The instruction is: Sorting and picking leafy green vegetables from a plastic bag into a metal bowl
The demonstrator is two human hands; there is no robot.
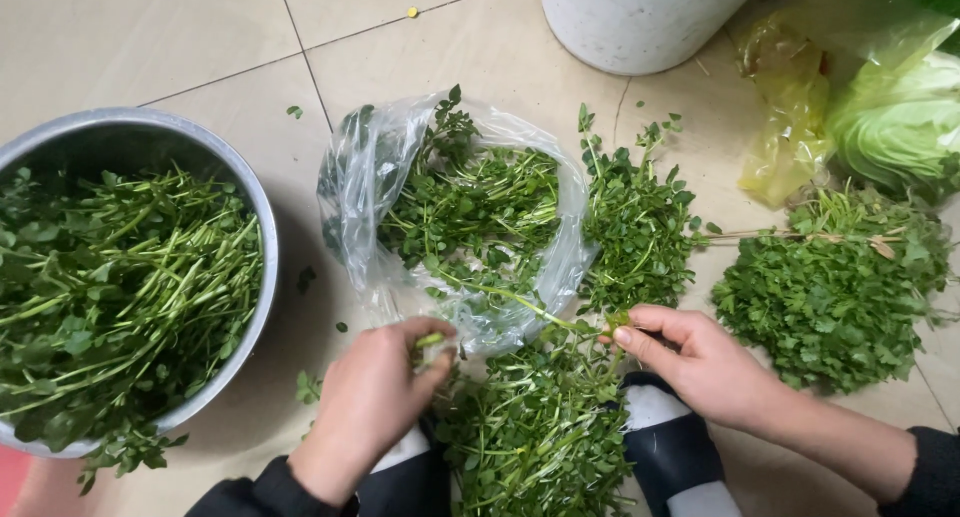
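My left hand (372,402) is closed around the cut end of a green stalk (500,299) low in the middle. My right hand (700,362) pinches the leafy far end of that same stalk between thumb and fingers. The stalk stretches between both hands, just over the near rim of a clear plastic bag (362,192) filled with leafy greens. Below the hands lies a loose heap of greens (540,432) on the tiled floor, between my two feet in dark slippers (672,447).
A metal bowl (262,239) full of picked green stems stands at the left. Another pile of greens (835,297) lies at the right, with a cabbage in a yellow bag (890,117) behind it. A white bucket (640,17) stands at the top.
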